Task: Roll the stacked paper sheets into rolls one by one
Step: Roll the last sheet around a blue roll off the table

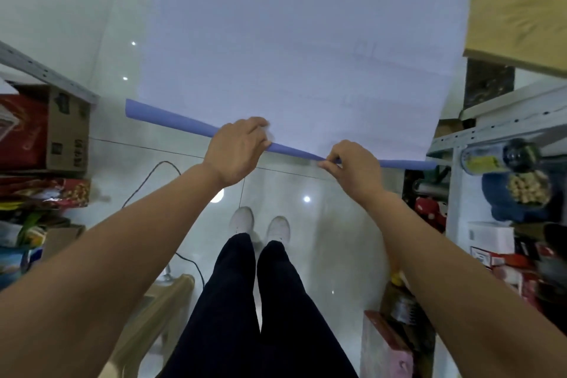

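Watching the head cam feed rn. Biggest thing in shot is the pale sheet (300,40), spread out ahead of the person and running off the top of frame, so cant tell what its far end sits on. Below it is shiny white floor (322,224), w/ a cardboard box (66,129) on the left and a metal shelf (491,129) on the right.

The sheet's near edge is wound into a thin blue roll (171,120), held up in the air over the floor. Its long axis goes side to side across the body, left end a bit further away than the right.

Left hand (236,150) is on top, fingers curled over the roll, gripping it. Right hand (356,166) is a little way along, pinching the roll betw thumb and fingertips. Both sit around the middle, so both ends stick out free.

Key bit imo: all the loose paper lies on the far side of the roll, away from both hands. So the next turn has to go fwd, both hands together, or the tube prob goes cone-shaped.
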